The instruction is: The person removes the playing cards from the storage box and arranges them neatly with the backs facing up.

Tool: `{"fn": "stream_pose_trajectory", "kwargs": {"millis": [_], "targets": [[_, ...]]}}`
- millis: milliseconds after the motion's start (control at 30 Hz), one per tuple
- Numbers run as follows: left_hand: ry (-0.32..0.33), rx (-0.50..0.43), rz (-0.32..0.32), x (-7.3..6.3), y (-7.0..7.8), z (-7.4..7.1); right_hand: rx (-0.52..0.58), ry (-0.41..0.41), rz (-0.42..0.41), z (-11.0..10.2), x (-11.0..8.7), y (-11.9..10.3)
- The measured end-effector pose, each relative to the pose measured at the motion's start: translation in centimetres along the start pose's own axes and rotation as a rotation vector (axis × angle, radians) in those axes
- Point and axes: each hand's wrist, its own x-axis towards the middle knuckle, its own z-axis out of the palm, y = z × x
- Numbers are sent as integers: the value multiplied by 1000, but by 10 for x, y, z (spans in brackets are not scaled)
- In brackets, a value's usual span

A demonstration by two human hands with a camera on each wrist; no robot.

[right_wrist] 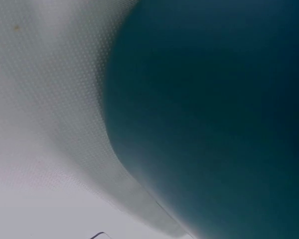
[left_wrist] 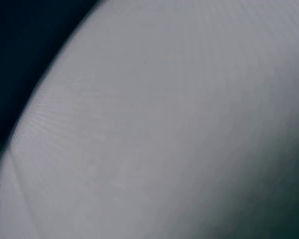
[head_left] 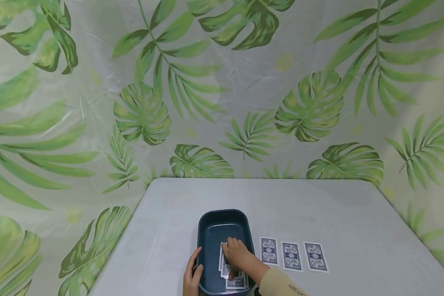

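Note:
A dark blue tray [head_left: 203, 230] stands on the table with several playing cards [head_left: 237, 282] lying face down in its near right part. My right hand [head_left: 238, 254] reaches over the tray's right rim. Its fingers are bent over the far end of a playing card [head_left: 225, 269], the thumb at the near end, gripping it lengthwise; the hand hides much of it. My left hand [head_left: 191, 276] rests against the tray's left side, fingers fairly straight along the wall and thumb at the rim. The right wrist view is mostly filled by the tray's outer wall [right_wrist: 199, 124].
Right of the tray, three face-down cards lie in a row: a near one [head_left: 269, 250], a middle one [head_left: 292, 256] and a far right one [head_left: 316, 257]. A white cloth [head_left: 170, 230] covers the table. Behind hangs a leaf-patterned sheet [head_left: 251, 82].

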Motion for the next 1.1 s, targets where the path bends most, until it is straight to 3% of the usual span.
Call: {"fn": "stream_pose_trajectory", "kwargs": {"millis": [133, 367, 567, 800, 1100], "targets": [[0, 13, 6, 0, 1, -1, 1, 5, 0, 1, 1, 0], [-7, -6, 33, -3, 3, -1, 44, 112, 0, 5, -4, 1], [-12, -3, 1, -1, 1, -1, 121, 142, -17, 9, -6, 0], [2, 1, -6, 1, -1, 0, 146, 276, -73, 12, -12, -2], [-9, -10, -9, 2, -1, -1, 199, 291, -82, 2, -23, 5]]}}
